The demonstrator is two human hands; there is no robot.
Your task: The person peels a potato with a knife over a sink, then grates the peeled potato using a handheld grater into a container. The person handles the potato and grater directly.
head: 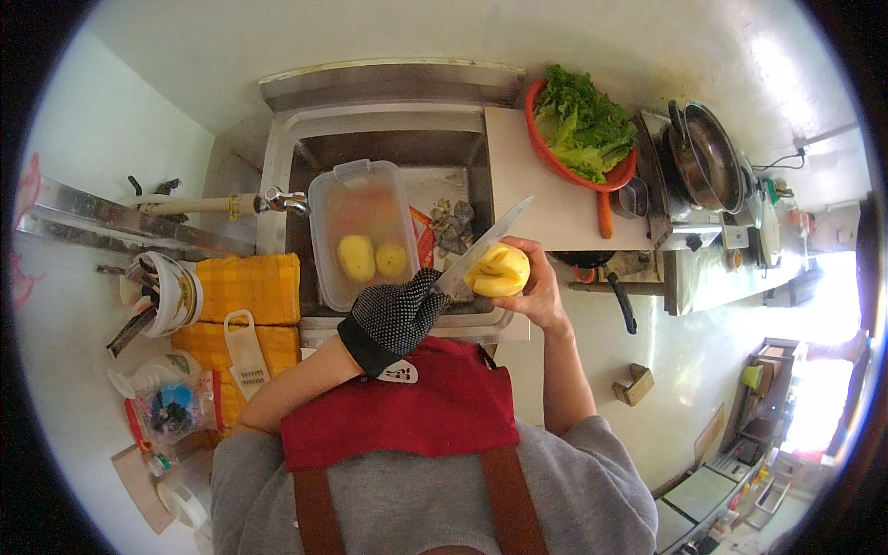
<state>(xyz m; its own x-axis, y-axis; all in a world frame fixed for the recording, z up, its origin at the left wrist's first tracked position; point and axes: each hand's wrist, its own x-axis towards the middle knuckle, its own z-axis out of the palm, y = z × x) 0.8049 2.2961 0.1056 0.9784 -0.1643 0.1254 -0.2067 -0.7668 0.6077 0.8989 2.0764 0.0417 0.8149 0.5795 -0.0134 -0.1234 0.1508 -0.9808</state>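
Note:
My left hand point(399, 316), in a black glove with white dots, grips a kitchen knife point(479, 253) whose blade slants up to the right. A peeled yellow potato point(501, 269) with cuts or hollows in its face sits in my bare right hand point(544, 295). The blade lies against or just beside the potato; I cannot tell which. Both hands are over the front edge of the steel sink point(388, 142). Inside the sink stands a clear plastic tub point(361, 208) of water with two peeled potatoes point(356, 257). Dark peelings point(452, 225) lie to its right.
A tap point(281, 200) reaches over the tub from the left. On the right board, a red basket point(538, 149) holds leafy greens point(583, 125) beside a carrot point(605, 215). A pan handle point(622, 303) juts out below. At left are a grater point(248, 354) and a utensil pot point(182, 295).

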